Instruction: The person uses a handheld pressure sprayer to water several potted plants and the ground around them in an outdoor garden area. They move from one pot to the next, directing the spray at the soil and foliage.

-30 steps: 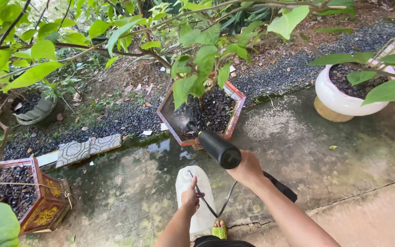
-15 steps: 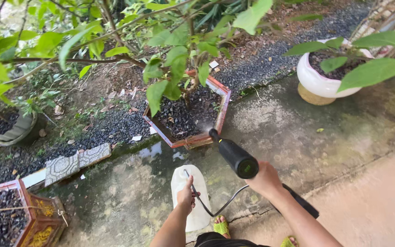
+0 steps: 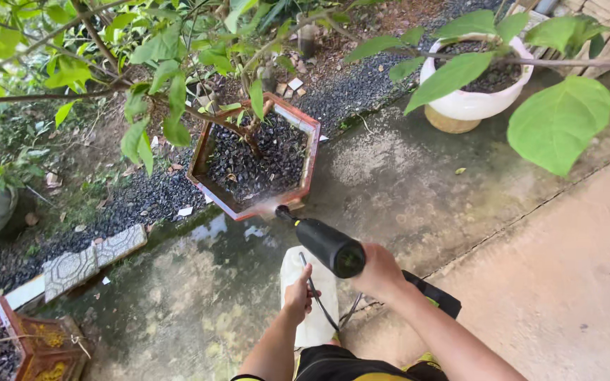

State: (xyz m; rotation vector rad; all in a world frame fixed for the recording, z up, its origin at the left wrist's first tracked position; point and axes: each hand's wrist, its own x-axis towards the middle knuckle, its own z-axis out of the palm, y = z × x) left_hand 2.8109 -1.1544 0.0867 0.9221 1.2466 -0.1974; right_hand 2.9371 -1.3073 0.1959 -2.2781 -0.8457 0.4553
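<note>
Right hand (image 3: 381,271) grips the sprayer (image 3: 325,243), left hand (image 3: 298,296) pinches its hose (image 3: 317,300); versus a second ago the nozzle has shifted from over the gravel down to the hex pot (image 3: 252,155) rim just ahead, spraying there.

White round planter (image 3: 471,106), patterned tile (image 3: 90,261)

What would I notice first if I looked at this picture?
Probably the black sprayer at the bottom middle, held in the right hand and aimed at the red six-sided pot of dark gravel. The left hand grips its hose. A white pot sits top right, behind big green leaves.
</note>
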